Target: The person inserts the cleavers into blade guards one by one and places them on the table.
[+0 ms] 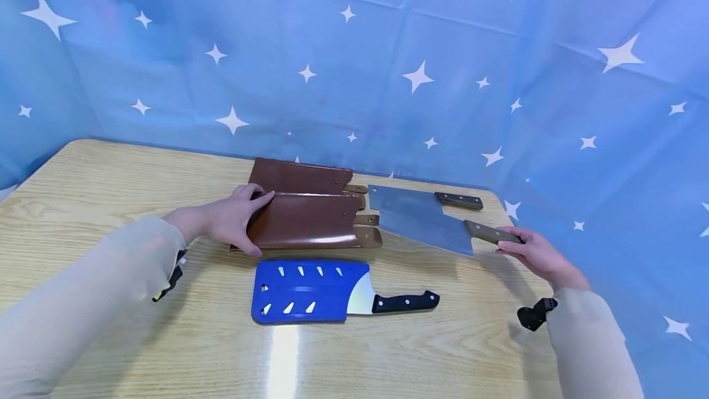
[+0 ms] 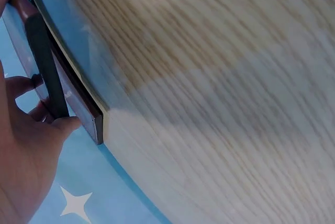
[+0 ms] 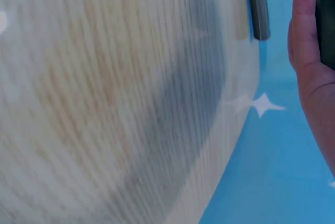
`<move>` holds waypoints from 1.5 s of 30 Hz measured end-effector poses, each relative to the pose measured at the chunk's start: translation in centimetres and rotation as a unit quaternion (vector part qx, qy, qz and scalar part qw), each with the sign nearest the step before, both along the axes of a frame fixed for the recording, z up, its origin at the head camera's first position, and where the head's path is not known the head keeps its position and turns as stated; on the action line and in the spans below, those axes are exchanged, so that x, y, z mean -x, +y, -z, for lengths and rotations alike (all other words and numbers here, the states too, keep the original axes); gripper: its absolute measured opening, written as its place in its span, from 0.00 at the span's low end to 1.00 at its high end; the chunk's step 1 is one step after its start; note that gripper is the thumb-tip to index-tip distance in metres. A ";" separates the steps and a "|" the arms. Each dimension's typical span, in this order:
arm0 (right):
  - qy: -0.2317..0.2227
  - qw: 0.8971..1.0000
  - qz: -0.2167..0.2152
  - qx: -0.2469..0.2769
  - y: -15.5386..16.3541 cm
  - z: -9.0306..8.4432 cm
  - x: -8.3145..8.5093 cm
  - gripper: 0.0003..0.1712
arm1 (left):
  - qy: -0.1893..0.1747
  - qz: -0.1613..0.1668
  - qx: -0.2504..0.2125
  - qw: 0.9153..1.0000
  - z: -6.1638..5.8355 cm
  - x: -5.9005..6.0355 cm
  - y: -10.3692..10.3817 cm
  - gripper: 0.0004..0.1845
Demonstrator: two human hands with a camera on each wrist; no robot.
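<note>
My left hand (image 1: 235,219) grips the left end of a brown leather knife sheath (image 1: 310,220), thumb on the near edge and fingers on the far edge. The left wrist view shows this sheath end (image 2: 47,62) raised above a second sheath. That second brown sheath (image 1: 299,176) lies behind it. My right hand (image 1: 537,254) holds a cleaver (image 1: 429,226) by its wooden handle (image 1: 487,231). Its broad blade points left, the tip right beside the held sheath's strap end. Another cleaver (image 1: 407,197) with a dark wooden handle lies behind, partly covered by the held blade.
Nearer the front lies a black-handled cleaver (image 1: 407,303) with a blue blade cover (image 1: 301,291) over most of its blade. All rest on a wood-grain table (image 1: 415,362). A blue cloth with white stars (image 1: 360,79) hangs along the back edge.
</note>
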State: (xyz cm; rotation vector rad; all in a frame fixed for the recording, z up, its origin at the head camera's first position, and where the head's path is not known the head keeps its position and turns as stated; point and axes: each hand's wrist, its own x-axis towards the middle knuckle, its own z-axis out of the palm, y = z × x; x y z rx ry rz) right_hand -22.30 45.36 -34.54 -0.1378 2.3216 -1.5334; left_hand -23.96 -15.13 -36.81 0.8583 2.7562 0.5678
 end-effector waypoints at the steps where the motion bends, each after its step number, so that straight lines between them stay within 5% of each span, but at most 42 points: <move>1: 0.001 1.000 -0.001 -0.003 -0.2 0.0 0.1 0.14 | 0.003 0.000 -0.001 1.000 0.0 0.0 0.0 0.63; 8: 0.006 1.000 -0.021 -0.006 -1.6 -0.1 0.6 0.16 | 0.004 0.001 -0.012 1.000 -0.2 0.1 0.3 0.64; 15: 0.011 0.997 -0.024 -0.073 -2.7 -0.2 1.0 0.38 | 0.007 0.000 -0.015 1.000 -0.5 -0.1 0.3 0.64; 45: 0.056 0.982 -0.079 -0.165 -9.1 -0.8 3.5 0.34 | 0.035 0.026 -0.015 0.999 -1.0 -0.6 2.1 0.62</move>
